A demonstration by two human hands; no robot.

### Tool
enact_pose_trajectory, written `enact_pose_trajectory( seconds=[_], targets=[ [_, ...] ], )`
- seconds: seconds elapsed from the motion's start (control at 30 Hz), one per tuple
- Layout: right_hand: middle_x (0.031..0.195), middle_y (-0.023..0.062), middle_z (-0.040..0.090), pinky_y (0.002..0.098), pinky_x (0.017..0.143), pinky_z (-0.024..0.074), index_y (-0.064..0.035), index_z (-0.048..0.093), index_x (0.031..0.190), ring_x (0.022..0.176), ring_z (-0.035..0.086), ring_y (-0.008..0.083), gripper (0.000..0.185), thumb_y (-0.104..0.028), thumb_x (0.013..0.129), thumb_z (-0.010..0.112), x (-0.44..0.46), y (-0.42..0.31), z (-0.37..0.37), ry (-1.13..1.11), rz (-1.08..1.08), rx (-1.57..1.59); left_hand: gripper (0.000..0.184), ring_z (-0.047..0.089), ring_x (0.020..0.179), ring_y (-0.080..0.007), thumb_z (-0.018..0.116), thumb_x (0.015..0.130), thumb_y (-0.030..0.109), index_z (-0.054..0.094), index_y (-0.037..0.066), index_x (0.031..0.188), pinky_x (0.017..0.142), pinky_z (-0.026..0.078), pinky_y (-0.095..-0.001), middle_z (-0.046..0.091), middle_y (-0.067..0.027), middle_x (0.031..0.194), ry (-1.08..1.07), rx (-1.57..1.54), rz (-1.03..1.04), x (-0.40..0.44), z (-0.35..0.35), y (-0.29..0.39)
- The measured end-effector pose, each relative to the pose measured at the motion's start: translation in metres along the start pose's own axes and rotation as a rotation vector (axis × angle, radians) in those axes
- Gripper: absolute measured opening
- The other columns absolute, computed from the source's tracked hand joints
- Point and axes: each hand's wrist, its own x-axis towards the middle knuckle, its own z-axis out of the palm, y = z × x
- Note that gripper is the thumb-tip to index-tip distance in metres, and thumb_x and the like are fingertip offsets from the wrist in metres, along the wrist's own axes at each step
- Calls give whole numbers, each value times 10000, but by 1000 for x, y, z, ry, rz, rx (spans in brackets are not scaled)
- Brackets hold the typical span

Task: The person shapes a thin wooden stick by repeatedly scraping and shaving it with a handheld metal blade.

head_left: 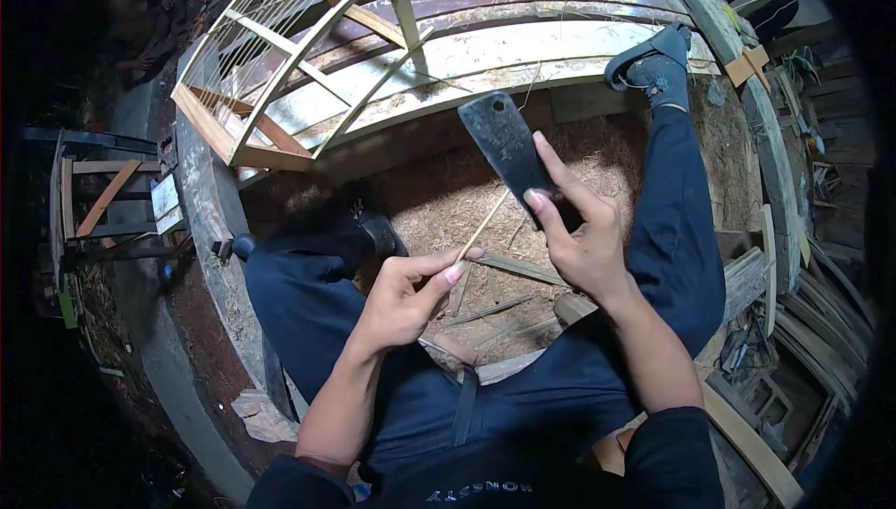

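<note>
Between its thumb and fingers my left hand point(408, 297) pinches a thin pale bamboo stick point(484, 226), which points up and to the right. My right hand point(583, 220) grips the lower part of a dark, flat cleaver-like blade point(507, 143) with a hole near its top corner. The blade tilts up to the left, its lower end hidden by my fingers. The stick's upper end comes close to the blade; whether they touch, I cannot tell.
A curved wooden frame with thin rods point(285, 52) rests at the upper left on a pale beam point(467, 52). Shavings point(439, 201) and wood strips lie between my legs. A wooden rail point(770, 164) and stacked strips point(812, 322) stand at the right. Part of a person shows at the upper left.
</note>
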Motion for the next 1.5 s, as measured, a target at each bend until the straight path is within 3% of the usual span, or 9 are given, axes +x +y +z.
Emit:
enact_pose_trajectory(
  seconds=[0.17, 0.27, 0.37, 0.53, 0.63, 1.0, 1.1, 1.2, 1.5],
  targets=[
    [1124, 271, 707, 328, 813, 561, -76, 554, 1437, 939, 755, 265, 559, 25, 896, 651, 2, -11, -3, 83, 310, 167, 299, 357, 594, 0, 552, 1047, 104, 659, -5, 1303, 521, 301, -214, 448, 93, 645, -29, 41, -15, -1, -2, 1],
    [1093, 201, 748, 295, 795, 553, -89, 540, 1451, 885, 736, 171, 561, 20, 911, 645, -5, 0, 0, -90, 38, 90, 292, 343, 595, 3, 557, 1043, 97, 663, -14, 1291, 515, 277, -214, 440, 105, 655, 11, 38, -36, 2, 1, 6],
    [1121, 208, 738, 308, 813, 552, -87, 542, 1448, 913, 748, 209, 553, 18, 914, 641, 6, -6, -5, 91, 183, 157, 282, 342, 599, 6, 561, 1041, 95, 672, -20, 1273, 515, 271, -211, 442, 108, 662, -17, 27, -7, 1, -1, 2],
    [1230, 238, 677, 348, 845, 558, -85, 563, 1429, 1004, 737, 255, 528, 13, 915, 640, -7, -7, 7, -130, -83, 97, 282, 339, 599, 6, 561, 1042, 98, 670, -12, 1278, 515, 272, -212, 440, 99, 657, 1, -37, -41, 7, 0, -3],
    [1238, 245, 672, 330, 815, 565, -75, 562, 1428, 977, 742, 222, 531, 13, 911, 648, 8, -6, -5, 73, 204, 172, 287, 340, 596, 4, 560, 1042, 98, 665, -7, 1289, 514, 274, -214, 447, 95, 665, 1, -35, -55, 3, 2, 2],
    [1276, 251, 650, 348, 935, 540, -59, 570, 1412, 1124, 688, 298, 507, 13, 914, 634, -3, -2, -4, -92, 96, 104, 325, 418, 607, -11, 587, 1026, 101, 647, 32, 1337, 534, 354, -208, 513, 81, 692, 34, -15, 12, 9, 2, -8],
    [1265, 263, 650, 347, 881, 552, -75, 568, 1420, 1034, 728, 292, 518, 9, 913, 638, 5, 6, -1, 10, -80, -23, 333, 453, 629, -10, 620, 1010, 104, 646, 31, 1334, 553, 384, -200, 554, 74, 713, 71, 40, -10, 9, -2, -11],
    [1249, 247, 664, 347, 798, 560, -125, 557, 1440, 870, 755, 256, 544, -3, 916, 639, 9, -8, -11, 9, 143, 78, 338, 473, 640, -8, 650, 993, 98, 648, 21, 1322, 558, 395, -198, 577, 69, 720, 59, -6, -45, 7, 1, -8],
    [1125, 260, 703, 346, 786, 558, -106, 552, 1440, 916, 755, 281, 554, 7, 904, 635, -1, 5, -4, -41, 68, 8, 324, 494, 655, -7, 705, 963, 120, 679, -6, 1260, 577, 416, -203, 608, 56, 719, 143, 48, -35, 9, 4, -13]
  ],
)
